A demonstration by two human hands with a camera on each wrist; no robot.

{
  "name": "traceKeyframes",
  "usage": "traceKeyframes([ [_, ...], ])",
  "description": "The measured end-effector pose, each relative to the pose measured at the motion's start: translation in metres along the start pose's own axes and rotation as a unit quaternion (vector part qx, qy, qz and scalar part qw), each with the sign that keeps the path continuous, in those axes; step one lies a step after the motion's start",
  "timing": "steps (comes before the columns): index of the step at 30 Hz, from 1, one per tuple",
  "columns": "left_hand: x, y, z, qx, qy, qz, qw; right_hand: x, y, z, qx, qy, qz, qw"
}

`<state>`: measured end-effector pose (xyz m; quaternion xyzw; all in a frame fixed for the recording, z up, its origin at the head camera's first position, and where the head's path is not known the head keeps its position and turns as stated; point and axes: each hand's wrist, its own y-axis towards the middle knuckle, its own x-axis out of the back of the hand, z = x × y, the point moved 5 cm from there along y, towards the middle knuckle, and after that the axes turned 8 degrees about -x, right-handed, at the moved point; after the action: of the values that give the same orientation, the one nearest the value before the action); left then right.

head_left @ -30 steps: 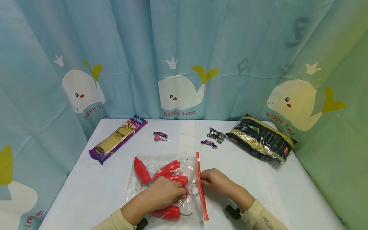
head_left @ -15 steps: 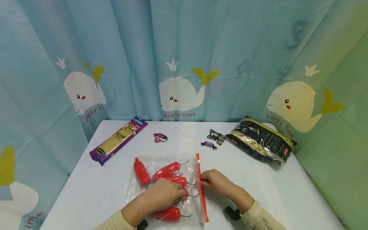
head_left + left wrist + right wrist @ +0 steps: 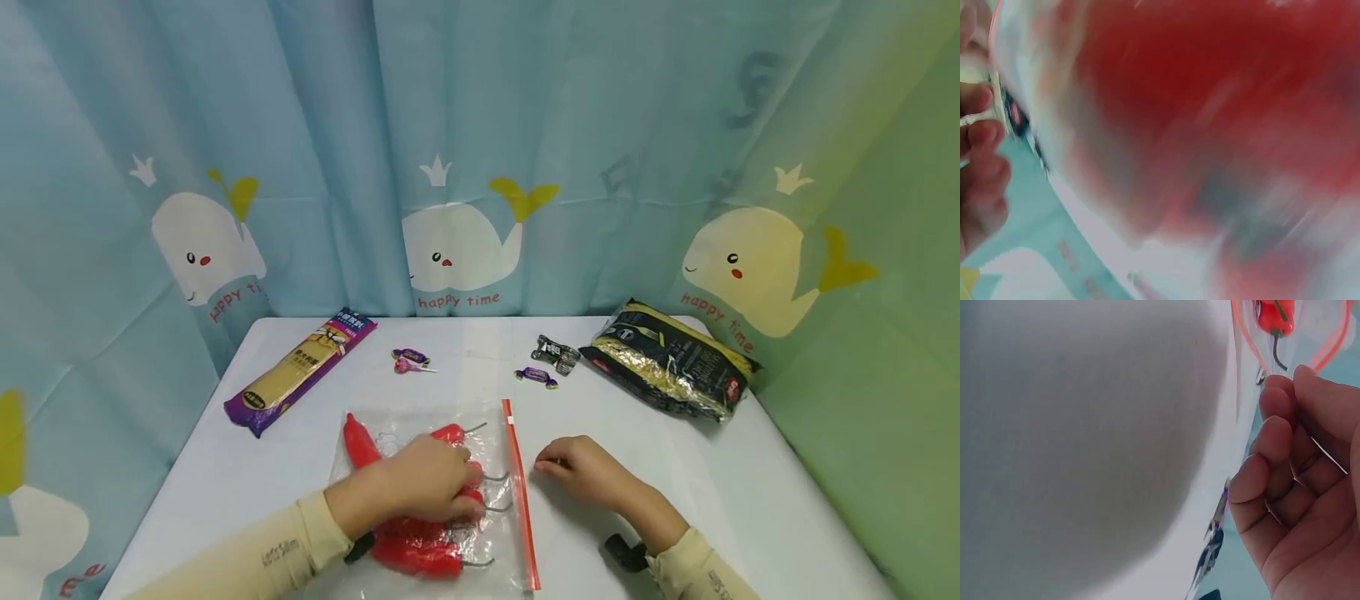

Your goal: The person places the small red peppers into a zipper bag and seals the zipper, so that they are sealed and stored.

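A pale blue curtain (image 3: 480, 150) printed with white whales and the words "happy time" hangs behind and to both sides of a white table (image 3: 720, 500); the table carries everything else in view. Largest on it is a clear zip bag (image 3: 491, 533) with a red seal strip, lying flat near the front edge, the strip running along its right side; several red chili peppers (image 3: 420, 554) with thin dark stems lie inside it. At the back right rests a black and gold snack packet (image 3: 667, 360); at the back left a long purple and yellow noodle packet (image 3: 300, 371) lies at a slant. Between these two, well apart from the bag, sit small sweets: a crumpled black and white wrapper (image 3: 557, 353), a purple wrapped candy (image 3: 536, 377) just beside it, and further left another purple candy (image 3: 411, 356) touching a pink lollipop (image 3: 408, 366).

The left hand (image 3: 427, 482) lies on top of the bag, fingers curved down over the peppers and pressing them through the plastic; the left wrist view is too blurred to add more. The right hand (image 3: 581, 471) rests on the table just right of the seal strip, apart from it, fingers loosely curled and holding nothing, as the right wrist view confirms.
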<state>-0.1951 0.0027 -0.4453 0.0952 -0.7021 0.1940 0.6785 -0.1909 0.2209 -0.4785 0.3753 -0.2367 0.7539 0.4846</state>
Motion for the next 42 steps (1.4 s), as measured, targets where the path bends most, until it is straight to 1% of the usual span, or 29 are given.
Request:
traceKeyframes([
  [3,0.015,0.035,0.043,0.025,-0.047,0.036,0.9979,0.005,-0.002,-0.004,-0.003,-0.003,-0.008,1.0],
  [4,0.016,0.048,0.058,0.033,-0.064,0.046,0.9963,0.006,-0.003,-0.005,-0.004,-0.005,-0.011,1.0],
  [5,0.017,0.06,0.073,0.043,-0.091,0.057,0.9933,0.006,-0.004,-0.005,-0.004,-0.005,-0.014,1.0],
  [6,0.015,0.072,0.086,0.051,-0.121,0.07,0.9888,0.005,-0.005,-0.006,-0.006,-0.006,-0.016,1.0],
  [7,0.01,0.08,0.097,0.062,-0.163,0.085,0.981,0.003,-0.007,-0.007,-0.007,-0.004,-0.017,1.0],
  [8,0.004,0.087,0.105,0.073,-0.208,0.099,0.9704,0.001,-0.009,-0.007,-0.008,-0.002,-0.015,1.0],
  [10,-0.01,0.092,0.117,0.098,-0.294,0.119,0.9432,-0.006,-0.012,-0.006,-0.009,0.007,-0.011,1.0],
  [11,-0.017,0.092,0.12,0.106,-0.329,0.122,0.9305,-0.009,-0.014,-0.005,-0.009,0.012,-0.008,1.0],
  [12,-0.024,0.091,0.122,0.109,-0.357,0.123,0.9195,-0.013,-0.016,-0.004,-0.009,0.018,-0.004,1.0],
  [13,-0.031,0.088,0.122,0.108,-0.378,0.121,0.9115,-0.016,-0.018,-0.004,-0.011,0.025,0.0,1.0],
  [15,-0.04,0.083,0.122,0.097,-0.403,0.108,0.9038,-0.021,-0.022,-0.003,-0.016,0.034,0.002,0.999],
  [17,-0.046,0.079,0.12,0.084,-0.427,0.094,0.8954,-0.023,-0.026,-0.004,-0.026,0.041,0.001,0.999],
  [19,-0.047,0.077,0.116,0.072,-0.457,0.084,0.8825,-0.022,-0.03,-0.005,-0.036,0.041,-0.005,0.998],
  [22,-0.045,0.078,0.109,0.058,-0.499,0.067,0.8621,-0.019,-0.034,-0.008,-0.045,0.036,-0.017,0.998],
  [25,-0.044,0.081,0.101,0.05,-0.538,0.06,0.839,-0.016,-0.036,-0.01,-0.041,0.035,-0.029,0.998],
  [27,-0.044,0.082,0.097,0.05,-0.555,0.059,0.8282,-0.014,-0.037,-0.009,-0.034,0.039,-0.032,0.998],
  [28,-0.045,0.083,0.095,0.049,-0.561,0.056,0.8247,-0.013,-0.037,-0.008,-0.031,0.041,-0.033,0.998],
  [30,-0.044,0.085,0.092,0.041,-0.561,0.044,0.8257,-0.01,-0.038,-0.006,-0.024,0.042,-0.037,0.998],
  [32,-0.039,0.084,0.091,0.026,-0.559,0.021,0.8285,-0.006,-0.038,-0.003,-0.021,0.04,-0.042,0.998],
  [33,-0.034,0.082,0.091,0.019,-0.562,0.006,0.827,-0.002,-0.038,-0.001,-0.017,0.037,-0.048,0.998],
  [34,-0.027,0.079,0.09,0.012,-0.569,-0.01,0.8221,0.002,-0.039,0.002,-0.013,0.034,-0.054,0.998],
  [35,-0.018,0.075,0.089,0.004,-0.574,-0.024,0.8183,0.006,-0.039,0.005,-0.008,0.032,-0.061,0.998],
  [36,-0.009,0.07,0.089,-0.004,-0.581,-0.04,0.8129,0.011,-0.039,0.008,-0.005,0.029,-0.068,0.997],
  [38,0.017,0.056,0.087,-0.016,-0.576,-0.077,0.8134,0.024,-0.04,0.015,0.002,0.026,-0.081,0.996],
  [39,0.03,0.049,0.085,-0.022,-0.571,-0.098,0.8147,0.031,-0.041,0.018,0.008,0.024,-0.09,0.996],
  [42,0.071,0.027,0.08,-0.032,-0.53,-0.172,0.83,0.056,-0.044,0.029,0.013,0.017,-0.114,0.993],
])
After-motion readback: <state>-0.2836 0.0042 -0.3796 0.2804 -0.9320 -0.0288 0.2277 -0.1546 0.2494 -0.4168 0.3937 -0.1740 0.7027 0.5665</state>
